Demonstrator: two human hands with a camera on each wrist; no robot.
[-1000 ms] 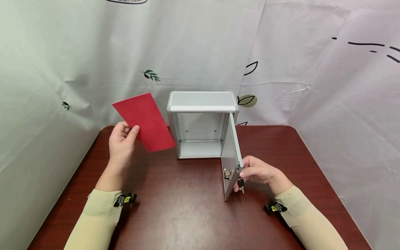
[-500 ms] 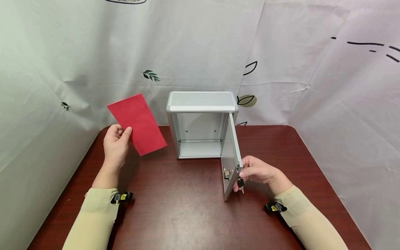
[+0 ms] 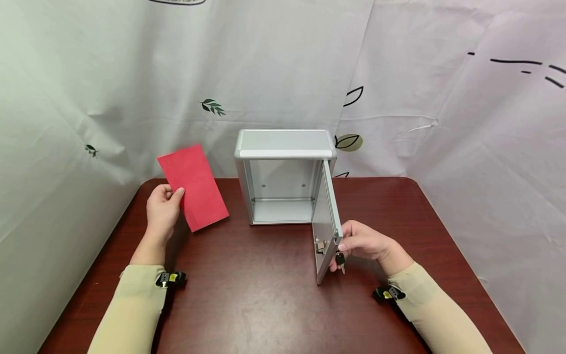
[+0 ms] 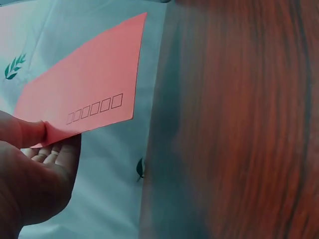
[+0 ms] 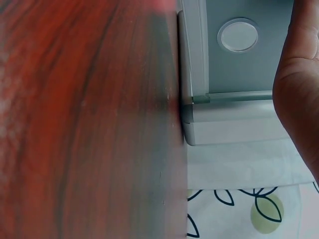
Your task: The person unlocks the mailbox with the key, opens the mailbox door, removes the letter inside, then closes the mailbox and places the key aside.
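Note:
Between thumb and fingers my left hand [image 3: 162,211] pinches the left edge of a red envelope [image 3: 196,189], raised and tilted left of the metal box. A row of printed squares shows on the envelope [image 4: 94,74] in the left wrist view. The silver letter box [image 3: 285,142] stands upright with its front door [image 3: 325,216] swung out toward me, its inside bare. My right hand [image 3: 369,241] grips the door's free edge near the lock [image 3: 321,246]; a black-headed key [image 3: 341,260] hangs there. In the right wrist view part of my right hand [image 5: 301,84] appears beside the box.
A dark red wooden table [image 3: 256,305] lies under everything. White cloth with leaf prints [image 3: 283,64] hangs close behind and on both sides. The opened door juts forward from the box's right side.
My left hand has drawn the envelope left, away from the box, and then lowered it slightly, changing its tilt. The right hand and the door have stayed in place.

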